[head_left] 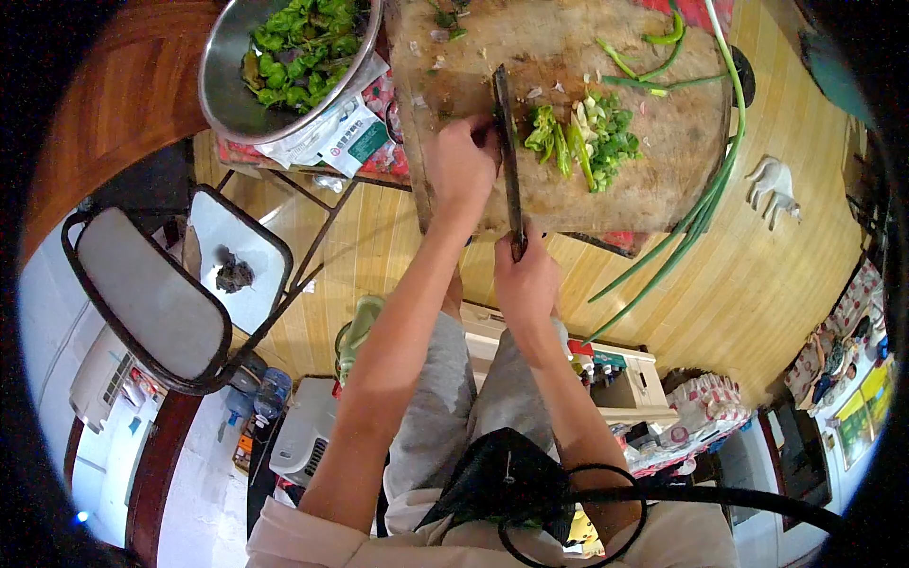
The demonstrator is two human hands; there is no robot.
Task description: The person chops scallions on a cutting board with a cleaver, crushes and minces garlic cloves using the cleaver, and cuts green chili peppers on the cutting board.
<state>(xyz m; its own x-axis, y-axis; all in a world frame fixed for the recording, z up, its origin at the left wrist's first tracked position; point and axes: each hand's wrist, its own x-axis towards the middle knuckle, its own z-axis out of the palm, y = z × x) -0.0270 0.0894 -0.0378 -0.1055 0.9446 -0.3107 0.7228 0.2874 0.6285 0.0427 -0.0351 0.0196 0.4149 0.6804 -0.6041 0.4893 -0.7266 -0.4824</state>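
Observation:
My right hand [527,281] is closed round the handle of a kitchen knife [508,151], seen edge-on above the round-edged wooden cutting board [663,204]. On the blade's left side, my left hand [464,163] rests on the board with fingers curled in close to the blade; whatever they press on is hidden. Just right of the blade lie cut green peppers [543,134] and a pile of chopped scallion [614,133]. Whole scallions [717,180] hang over the board's right edge. A green chili [666,36] lies near the far right.
A metal bowl [220,95] of green leaves stands left of the board, with a white packet [331,137] beside it. A folding chair [156,284] is on the left. A white cat [774,186] is on the wooden floor [800,284] at right.

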